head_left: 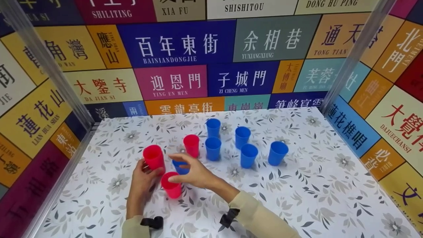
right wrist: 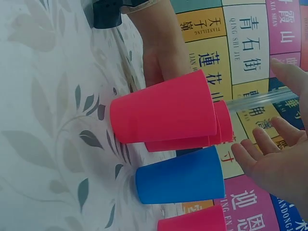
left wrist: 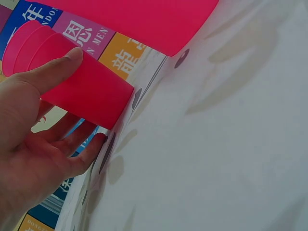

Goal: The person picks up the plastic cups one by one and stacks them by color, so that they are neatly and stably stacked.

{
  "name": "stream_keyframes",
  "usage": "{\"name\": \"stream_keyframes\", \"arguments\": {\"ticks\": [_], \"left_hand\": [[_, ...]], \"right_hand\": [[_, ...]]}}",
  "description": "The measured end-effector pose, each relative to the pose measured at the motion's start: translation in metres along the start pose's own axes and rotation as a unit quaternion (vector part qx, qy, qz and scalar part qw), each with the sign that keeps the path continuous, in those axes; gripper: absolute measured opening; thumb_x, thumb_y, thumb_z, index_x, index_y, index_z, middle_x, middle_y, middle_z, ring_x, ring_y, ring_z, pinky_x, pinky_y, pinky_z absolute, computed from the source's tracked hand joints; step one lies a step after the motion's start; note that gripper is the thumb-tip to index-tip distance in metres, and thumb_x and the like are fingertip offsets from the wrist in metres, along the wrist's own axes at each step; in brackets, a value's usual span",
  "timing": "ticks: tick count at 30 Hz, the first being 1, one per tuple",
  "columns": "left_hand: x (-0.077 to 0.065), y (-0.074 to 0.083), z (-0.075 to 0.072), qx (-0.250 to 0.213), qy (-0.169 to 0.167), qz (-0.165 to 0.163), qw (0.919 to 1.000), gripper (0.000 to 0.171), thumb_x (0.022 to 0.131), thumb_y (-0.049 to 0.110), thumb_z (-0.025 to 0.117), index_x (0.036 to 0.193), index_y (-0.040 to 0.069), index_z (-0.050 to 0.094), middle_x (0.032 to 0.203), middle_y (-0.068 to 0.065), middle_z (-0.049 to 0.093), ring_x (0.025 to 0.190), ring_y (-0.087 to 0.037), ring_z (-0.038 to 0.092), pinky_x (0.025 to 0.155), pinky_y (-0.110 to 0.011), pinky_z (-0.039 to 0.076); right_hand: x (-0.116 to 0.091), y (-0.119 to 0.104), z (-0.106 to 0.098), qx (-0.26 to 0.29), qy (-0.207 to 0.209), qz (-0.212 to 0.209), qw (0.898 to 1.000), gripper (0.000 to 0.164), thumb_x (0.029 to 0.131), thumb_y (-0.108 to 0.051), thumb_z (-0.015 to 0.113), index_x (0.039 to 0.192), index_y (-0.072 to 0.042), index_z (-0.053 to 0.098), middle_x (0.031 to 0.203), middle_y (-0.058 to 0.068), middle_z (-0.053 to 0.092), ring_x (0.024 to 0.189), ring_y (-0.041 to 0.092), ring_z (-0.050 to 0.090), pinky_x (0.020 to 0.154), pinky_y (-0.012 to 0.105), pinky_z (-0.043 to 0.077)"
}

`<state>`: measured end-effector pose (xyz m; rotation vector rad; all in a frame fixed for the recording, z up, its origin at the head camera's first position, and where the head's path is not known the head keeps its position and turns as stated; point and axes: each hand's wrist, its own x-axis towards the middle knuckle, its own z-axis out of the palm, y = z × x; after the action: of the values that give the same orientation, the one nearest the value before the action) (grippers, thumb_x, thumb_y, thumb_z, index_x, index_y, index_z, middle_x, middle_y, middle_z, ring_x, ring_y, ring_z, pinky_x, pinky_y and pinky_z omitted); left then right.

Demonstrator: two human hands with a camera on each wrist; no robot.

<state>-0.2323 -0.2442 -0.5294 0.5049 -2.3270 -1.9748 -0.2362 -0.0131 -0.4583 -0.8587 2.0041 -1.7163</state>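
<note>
My left hand (head_left: 142, 177) holds a stack of nested red cups (left wrist: 79, 79), its thumb across the side and its fingers behind. Several rims show at the stack's mouth in the left wrist view. My right hand (head_left: 198, 173) hovers above a near red cup (head_left: 172, 189) and a blue cup (head_left: 178, 168), which it partly covers in the head view. In the right wrist view its fingers (right wrist: 260, 144) are spread, apart from the cup rims. Another red cup (head_left: 191, 147) stands just beyond the right hand. These cups stand mouth up.
To the right stand several blue cups (head_left: 248, 156), mouth up, the rightmost blue cup (head_left: 278, 153) set apart from the others. The table (head_left: 297, 205) has a white floral cover. Printed sign walls (head_left: 175, 46) enclose its back and sides, with clear corner strips (head_left: 350, 49).
</note>
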Motion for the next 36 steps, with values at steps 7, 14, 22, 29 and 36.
{"name": "stream_keyframes", "arguments": {"ticks": [7,14,22,29,36], "left_hand": [[0.000,-0.003,0.000,0.002,0.001,0.021,0.9998,0.076,0.087,0.024,0.079,0.149,0.013,0.036,0.148,-0.015,0.047,0.134,-0.035,0.051,0.115,-0.048,0.043],[0.000,0.000,0.001,0.000,-0.001,-0.003,1.0000,0.079,0.087,0.025,0.079,0.151,0.017,0.034,0.149,-0.012,0.045,0.134,-0.032,0.049,0.115,-0.047,0.043],[0.000,0.002,0.001,0.003,-0.002,-0.013,0.9999,0.083,0.085,0.029,0.081,0.152,0.019,0.034,0.149,-0.010,0.045,0.135,-0.031,0.048,0.115,-0.046,0.043],[0.000,0.003,0.001,0.007,-0.006,-0.008,0.9999,0.083,0.085,0.030,0.081,0.153,0.019,0.033,0.150,-0.011,0.044,0.135,-0.031,0.047,0.115,-0.046,0.043],[-0.001,0.003,0.001,0.001,-0.002,-0.010,0.9999,0.081,0.086,0.025,0.080,0.152,0.016,0.034,0.151,-0.013,0.043,0.137,-0.034,0.047,0.115,-0.046,0.043]], "right_hand": [[-0.010,0.016,-0.002,-0.015,-0.007,-0.012,1.000,0.078,0.083,-0.039,0.081,0.147,-0.010,0.048,0.151,0.007,0.050,0.139,0.036,0.048,0.115,0.047,0.043],[-0.017,0.021,-0.005,-0.008,-0.008,-0.017,1.000,0.079,0.082,-0.038,0.083,0.146,-0.007,0.049,0.151,0.016,0.049,0.140,0.035,0.047,0.115,0.050,0.042],[-0.022,0.024,-0.008,0.000,-0.007,-0.030,1.000,0.079,0.082,-0.035,0.083,0.145,-0.003,0.048,0.149,0.018,0.049,0.141,0.037,0.045,0.115,0.051,0.042],[-0.024,0.029,-0.008,-0.003,-0.022,-0.028,0.999,0.082,0.082,-0.041,0.082,0.145,-0.002,0.048,0.149,0.020,0.050,0.140,0.040,0.045,0.114,0.053,0.042],[-0.024,0.030,-0.006,0.011,-0.040,0.009,0.999,0.079,0.083,-0.034,0.083,0.146,-0.003,0.047,0.149,0.018,0.050,0.136,0.032,0.052,0.114,0.056,0.040]]}}
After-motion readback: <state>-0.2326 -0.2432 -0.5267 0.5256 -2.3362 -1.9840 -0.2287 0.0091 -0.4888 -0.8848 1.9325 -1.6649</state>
